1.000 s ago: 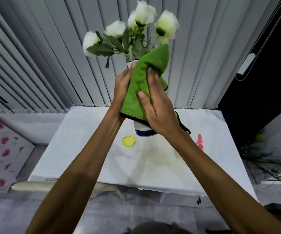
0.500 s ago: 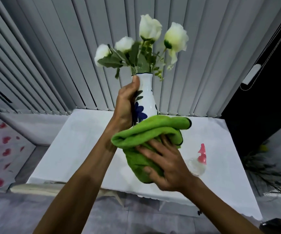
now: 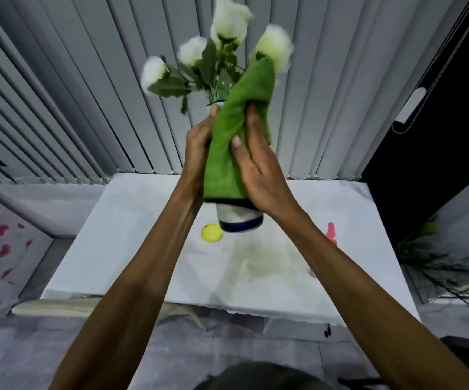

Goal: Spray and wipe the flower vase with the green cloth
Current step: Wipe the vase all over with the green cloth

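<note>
A white vase (image 3: 240, 218) with a dark blue base ring is held up above the table, with white flowers (image 3: 229, 16) and green leaves rising out of it. My left hand (image 3: 196, 147) grips its neck from the left. The green cloth (image 3: 233, 142) drapes over nearly the whole body of the vase, up to the flowers. My right hand (image 3: 258, 167) presses the cloth against the vase from the right. Only the vase's bottom and a bit of its rim show. The spray bottle's pink top (image 3: 331, 233) peeks out behind my right forearm.
A white-covered table (image 3: 143, 249) lies below, with a small yellow round thing (image 3: 212, 233) on it. Grey vertical blinds (image 3: 73, 94) fill the back. A dark opening (image 3: 438, 122) is at right, and dry twigs (image 3: 438, 266) lie on the floor there.
My right hand has swept the cloth from the vase's lower part back up over its neck and body. The vase has risen slightly and the flowers are blurred by motion.
</note>
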### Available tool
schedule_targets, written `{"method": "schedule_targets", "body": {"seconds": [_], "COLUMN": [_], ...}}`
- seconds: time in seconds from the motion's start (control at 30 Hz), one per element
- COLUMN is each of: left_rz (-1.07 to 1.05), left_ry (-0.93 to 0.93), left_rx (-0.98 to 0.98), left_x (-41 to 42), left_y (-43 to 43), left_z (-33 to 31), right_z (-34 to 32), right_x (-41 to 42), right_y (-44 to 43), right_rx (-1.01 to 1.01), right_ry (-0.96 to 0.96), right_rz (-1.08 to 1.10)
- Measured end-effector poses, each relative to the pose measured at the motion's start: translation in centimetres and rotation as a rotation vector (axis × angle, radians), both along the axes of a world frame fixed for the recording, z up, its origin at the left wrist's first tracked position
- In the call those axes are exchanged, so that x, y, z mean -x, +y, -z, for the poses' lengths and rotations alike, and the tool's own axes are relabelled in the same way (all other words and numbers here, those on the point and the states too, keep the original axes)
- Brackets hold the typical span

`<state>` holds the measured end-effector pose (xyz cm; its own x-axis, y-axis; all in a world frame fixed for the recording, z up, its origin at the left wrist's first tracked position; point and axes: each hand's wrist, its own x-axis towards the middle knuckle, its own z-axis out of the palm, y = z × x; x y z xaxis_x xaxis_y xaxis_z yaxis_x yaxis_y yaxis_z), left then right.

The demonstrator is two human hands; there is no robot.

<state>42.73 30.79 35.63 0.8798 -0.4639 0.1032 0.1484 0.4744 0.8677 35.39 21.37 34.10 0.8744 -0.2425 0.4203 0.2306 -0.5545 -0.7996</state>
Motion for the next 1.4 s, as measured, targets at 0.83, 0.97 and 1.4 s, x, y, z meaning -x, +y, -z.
{"method": "schedule_targets", "body": {"seconds": [0.83,0.97,1.4], "left_rz": [0.139,0.151,-0.043], "left_ry": [-0.1,-0.007,0.13], "left_rx": [-0.215,-0.275,-0.204], "left_x": [0.0,0.7,2.0], "left_y": [0.4,0.3,-3.4], "left_z": [6.4,7.9,10.4], "right_z": [12.1,13.4,10.9], "right_x": [6.2,6.9,5.5], "right_y": [2.0,2.2,-1.2], "right_rx": [-1.751,-1.777,-0.632], "right_ry": [0.407,0.397,0.306], "right_rz": [-0.137,-0.065,0.209]}}
